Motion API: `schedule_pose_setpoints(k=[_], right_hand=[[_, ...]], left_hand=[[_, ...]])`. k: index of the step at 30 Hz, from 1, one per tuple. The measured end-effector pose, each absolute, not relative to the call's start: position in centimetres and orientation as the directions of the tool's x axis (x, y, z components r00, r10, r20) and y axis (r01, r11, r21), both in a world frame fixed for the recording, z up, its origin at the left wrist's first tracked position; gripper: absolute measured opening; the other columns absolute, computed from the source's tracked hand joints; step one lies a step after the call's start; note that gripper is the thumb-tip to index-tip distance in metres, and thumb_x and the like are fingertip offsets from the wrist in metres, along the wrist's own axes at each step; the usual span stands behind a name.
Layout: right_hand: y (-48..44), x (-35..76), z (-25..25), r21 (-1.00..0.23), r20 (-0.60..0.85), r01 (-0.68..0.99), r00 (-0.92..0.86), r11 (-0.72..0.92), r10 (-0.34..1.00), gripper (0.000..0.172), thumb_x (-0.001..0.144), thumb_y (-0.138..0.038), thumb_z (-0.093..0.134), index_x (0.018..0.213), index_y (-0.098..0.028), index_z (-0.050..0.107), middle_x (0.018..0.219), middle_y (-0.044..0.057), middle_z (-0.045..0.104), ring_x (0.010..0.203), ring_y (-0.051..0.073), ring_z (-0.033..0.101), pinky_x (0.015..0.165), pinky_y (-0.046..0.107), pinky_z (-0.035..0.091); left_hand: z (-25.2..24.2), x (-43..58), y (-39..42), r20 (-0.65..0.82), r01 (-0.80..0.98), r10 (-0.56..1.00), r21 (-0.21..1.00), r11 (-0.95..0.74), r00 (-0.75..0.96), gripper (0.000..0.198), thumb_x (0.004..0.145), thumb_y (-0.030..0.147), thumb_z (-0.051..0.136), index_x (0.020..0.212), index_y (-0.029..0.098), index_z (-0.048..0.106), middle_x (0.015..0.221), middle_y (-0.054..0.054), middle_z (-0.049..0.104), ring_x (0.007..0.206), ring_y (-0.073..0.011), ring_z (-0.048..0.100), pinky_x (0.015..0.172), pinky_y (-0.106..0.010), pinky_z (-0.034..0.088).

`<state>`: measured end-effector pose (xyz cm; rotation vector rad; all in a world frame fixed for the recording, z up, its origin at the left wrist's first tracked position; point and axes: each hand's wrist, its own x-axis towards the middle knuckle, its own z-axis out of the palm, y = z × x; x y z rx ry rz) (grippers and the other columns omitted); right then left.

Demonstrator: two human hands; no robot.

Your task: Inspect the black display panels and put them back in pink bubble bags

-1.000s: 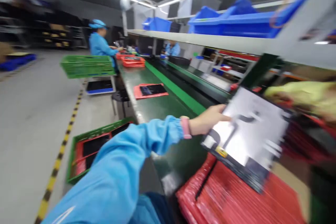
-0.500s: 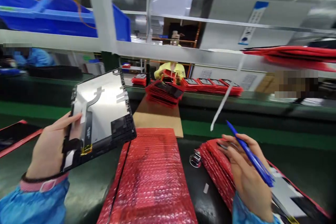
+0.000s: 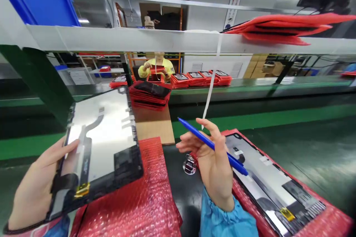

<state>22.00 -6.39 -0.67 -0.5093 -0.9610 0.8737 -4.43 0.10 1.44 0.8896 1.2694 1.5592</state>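
Note:
My left hand (image 3: 37,181) grips a tablet screen panel (image 3: 102,133) by its left edge, thumb on the silvery back, where a grey ribbon cable and a gold connector show. The panel is tilted up above red bubble-wrap bags (image 3: 144,200). Held between thumb and fingers of my right hand (image 3: 215,159) is a blue pen (image 3: 213,144), its tip pointing up and left. Beside that hand, a second screen panel (image 3: 267,181) lies back side up on a red bubble bag at the right.
A metal clip or ring (image 3: 189,164) lies on the dark bench near the right bags. Ahead, a stack of red bags (image 3: 150,96) stands on a brown board (image 3: 152,126). A white strip (image 3: 210,92) hangs from the shelf bar (image 3: 125,40). Across the bench a person in yellow (image 3: 157,68) handles red bags.
The view has swung right. My right hand has turned palm-up and moved left off the right stack, still with the pen, uncovering the second panel. My left hand keeps hold of its panel.

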Motion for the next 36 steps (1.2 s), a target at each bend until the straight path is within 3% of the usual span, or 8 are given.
schedule_pose_setpoints(k=[5,8,10,13,17,26,32,36], right_hand=[[-6.5,20.1,-1.1,-0.795,0.472,-0.347,0.161,0.497,0.867,0.030,0.095,-0.041,0.050,0.117,-0.026,0.065,0.108,0.007,0.071,0.095,0.019,0.068,0.083,0.030,0.055],[-6.7,18.7,-1.5,-0.838,0.476,-0.211,0.165,0.503,0.864,0.017,0.086,-0.033,0.065,0.102,-0.027,0.069,0.090,0.004,0.072,0.070,0.013,0.065,0.064,0.023,0.053],[-6.8,17.5,-2.0,-0.846,0.492,-0.106,0.224,0.523,0.841,0.012,0.077,-0.032,0.075,0.082,-0.024,0.068,0.070,-0.001,0.064,0.053,0.009,0.053,0.049,0.019,0.042],[-6.7,15.5,-2.7,-0.817,0.553,0.055,0.355,0.573,0.754,0.029,0.071,-0.034,0.080,0.061,-0.021,0.056,0.054,-0.005,0.048,0.048,0.008,0.041,0.046,0.022,0.032],[-6.4,13.6,-3.2,-0.733,0.667,0.238,0.437,0.637,0.604,0.046,0.083,-0.024,0.068,0.051,-0.020,0.035,0.048,-0.007,0.034,0.045,0.008,0.031,0.047,0.025,0.027],[-6.2,12.9,-3.1,-0.610,0.790,0.441,0.409,0.658,0.458,0.044,0.079,-0.010,0.064,0.053,-0.020,0.030,0.050,-0.008,0.031,0.044,0.007,0.028,0.050,0.024,0.031],[-6.4,13.1,-3.1,-0.623,0.779,0.436,0.423,0.650,0.463,0.046,0.079,-0.010,0.066,0.052,-0.019,0.031,0.049,-0.008,0.028,0.045,0.007,0.027,0.049,0.025,0.028],[-6.4,14.5,-2.6,-0.677,0.690,0.090,0.424,0.731,0.587,0.040,0.084,-0.022,0.066,0.054,-0.019,0.040,0.047,-0.008,0.037,0.042,0.007,0.034,0.046,0.022,0.032]], left_hand=[[2.0,-2.6,-1.5,-0.083,-0.289,0.985,0.957,0.036,-0.151,0.065,0.064,0.021,0.083,0.126,0.020,0.060,0.089,0.002,0.079,0.065,-0.0205,0.074,0.051,-0.020,0.057],[1.2,-2.8,-1.8,-0.048,-0.353,0.994,0.935,0.011,-0.096,0.067,0.067,0.027,0.082,0.129,0.021,0.057,0.100,-0.002,0.078,0.072,-0.0226,0.075,0.059,-0.023,0.059],[0.6,-3.1,-1.9,-0.034,-0.388,0.997,0.922,0.004,-0.071,0.069,0.068,0.029,0.081,0.131,0.021,0.056,0.107,-0.005,0.076,0.078,-0.0240,0.075,0.064,-0.025,0.060],[0.4,-3.3,-2.1,-0.022,-0.442,0.999,0.897,0.003,-0.038,0.071,0.069,0.031,0.080,0.134,0.019,0.054,0.112,-0.009,0.074,0.085,-0.0264,0.074,0.069,-0.029,0.060],[0.7,-3.2,-3.0,-0.016,-0.511,0.996,0.859,-0.029,-0.082,0.066,0.071,0.032,0.078,0.132,0.019,0.056,0.114,-0.009,0.073,0.092,-0.0273,0.072,0.074,-0.029,0.059],[0.2,-3.6,-3.3,0.045,-0.577,0.998,0.814,-0.068,-0.054,0.062,0.074,0.030,0.077,0.133,0.025,0.058,0.121,-0.006,0.071,0.101,-0.0256,0.070,0.092,-0.031,0.054],[0.2,-3.7,-3.2,0.059,-0.569,0.998,0.819,-0.067,-0.033,0.062,0.075,0.028,0.076,0.134,0.025,0.057,0.120,-0.006,0.071,0.102,-0.0252,0.069,0.091,-0.030,0.054],[0.5,-3.8,-3.3,0.045,-0.591,0.998,0.804,-0.061,-0.041,0.061,0.072,0.021,0.077,0.130,0.023,0.059,0.113,-0.005,0.074,0.098,-0.0252,0.071,0.086,-0.030,0.056]])
